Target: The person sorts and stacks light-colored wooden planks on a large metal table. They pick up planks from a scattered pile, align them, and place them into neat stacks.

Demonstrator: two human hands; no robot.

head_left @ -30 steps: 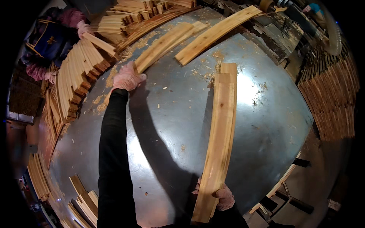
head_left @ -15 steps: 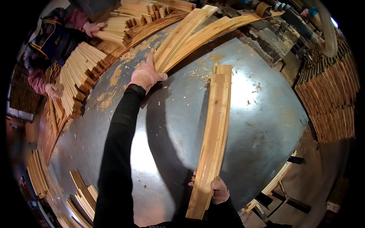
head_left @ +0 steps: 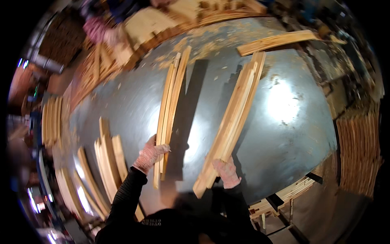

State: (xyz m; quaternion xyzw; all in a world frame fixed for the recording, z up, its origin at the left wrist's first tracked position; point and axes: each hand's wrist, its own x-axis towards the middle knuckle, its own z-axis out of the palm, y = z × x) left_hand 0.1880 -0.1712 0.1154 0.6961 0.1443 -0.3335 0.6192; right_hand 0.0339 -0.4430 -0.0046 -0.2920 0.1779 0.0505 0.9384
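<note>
My left hand (head_left: pixel 150 157), in a pinkish knit glove, is closed round a few narrow wooden slats (head_left: pixel 167 110), which stand out steeply away from me over the metal table, throwing a long shadow. In my gloved right hand (head_left: pixel 228 172) is another small bundle of wooden slats (head_left: pixel 235 116), slightly curved and tilted toward the far right. The fingers under this bundle are partly hidden by the wood. One single wooden slat (head_left: pixel 278 42) lies at the far edge of the table, beyond the right bundle's tip.
The grey metal table (head_left: pixel 203 101) carries scattered wood shavings (head_left: pixel 183 46). Several slats (head_left: pixel 106 162) stand in groups at the left edge. At the far left, a co-worker's gloved hand (head_left: pixel 115 38) is by a row of wood pieces (head_left: pixel 150 24). A stacked wood pile (head_left: pixel 357 152) stands right.
My left hand has come back from the far side toward me with slats in it, leaving one slat behind. The right bundle has tilted rightward, and the view has turned left.
</note>
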